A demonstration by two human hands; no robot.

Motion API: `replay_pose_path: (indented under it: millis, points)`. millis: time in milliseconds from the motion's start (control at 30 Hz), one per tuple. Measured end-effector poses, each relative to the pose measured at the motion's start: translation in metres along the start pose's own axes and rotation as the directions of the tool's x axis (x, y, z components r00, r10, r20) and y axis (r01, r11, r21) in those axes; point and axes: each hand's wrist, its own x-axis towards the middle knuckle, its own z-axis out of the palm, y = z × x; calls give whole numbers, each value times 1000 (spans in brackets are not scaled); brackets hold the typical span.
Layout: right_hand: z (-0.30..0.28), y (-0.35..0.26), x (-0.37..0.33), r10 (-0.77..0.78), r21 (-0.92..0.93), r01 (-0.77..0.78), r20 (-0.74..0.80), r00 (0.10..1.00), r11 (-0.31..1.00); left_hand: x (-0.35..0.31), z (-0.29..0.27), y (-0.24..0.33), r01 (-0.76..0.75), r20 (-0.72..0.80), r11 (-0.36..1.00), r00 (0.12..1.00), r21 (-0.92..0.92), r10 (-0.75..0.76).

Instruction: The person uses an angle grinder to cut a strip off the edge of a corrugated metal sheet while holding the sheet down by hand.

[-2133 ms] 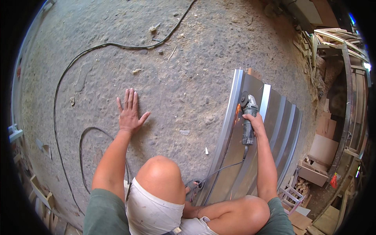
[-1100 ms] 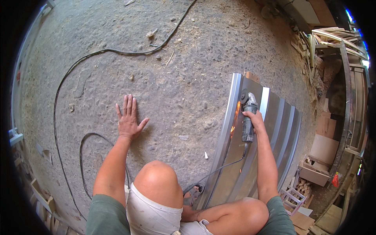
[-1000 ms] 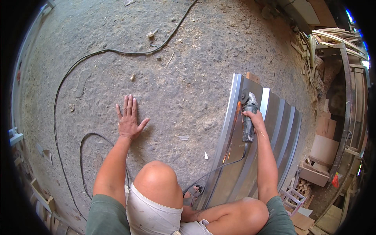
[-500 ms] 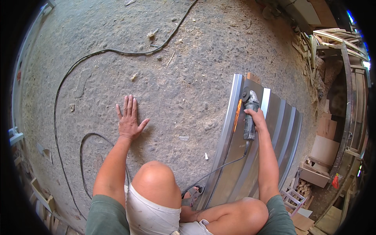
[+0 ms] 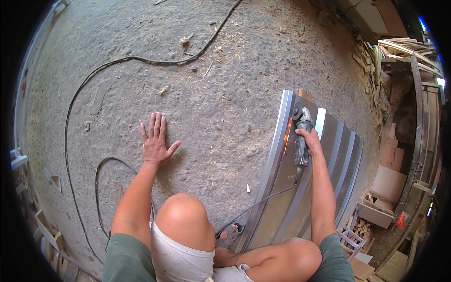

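Observation:
My right hand [image 5: 308, 139] is wrapped round the body of a grey angle grinder [image 5: 302, 149]. The grinder's round disc [image 5: 297, 111] meets a ribbed grey metal sheet [image 5: 277, 199] near its far left edge. A thin streak of orange sparks [image 5: 287, 134] runs from the disc back toward me over the sheet. Open and with fingers spread, my left hand [image 5: 157, 145] hovers over or rests on the rough floor, left of the sheet; contact cannot be made out. It holds nothing. The grinder's cord [image 5: 263, 199] crosses the sheet toward my foot.
A wood block [image 5: 306, 95] pokes out under the sheet's far end. A long black cable [image 5: 136, 58] loops across the rough floor [image 5: 211, 117] on the left. Wooden scraps [image 5: 392, 160] and frames line the right side. My sandalled foot [image 5: 230, 233] is beside the sheet.
The spark streak has become thinner and dimmer. The grinder and both hands stay nearly in place, while the whole view has shifted slightly.

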Motion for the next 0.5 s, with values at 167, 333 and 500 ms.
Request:
replay_pose_path:
  millis: [167,333,500]
  points:
    - [-3,3,10,-30,10,30,-10,1000,999,1,-1,2,-3,-6,1000,1000,-17,3]
    - [-5,4,16,-9,-16,9,-5,1000,1000,0,-1,0,0,0,1000,1000,-16,0]
    - [-6,1,20,-18,-14,18,11,1000,1000,1,-1,0,1,1,1000,1000,-17,-1]
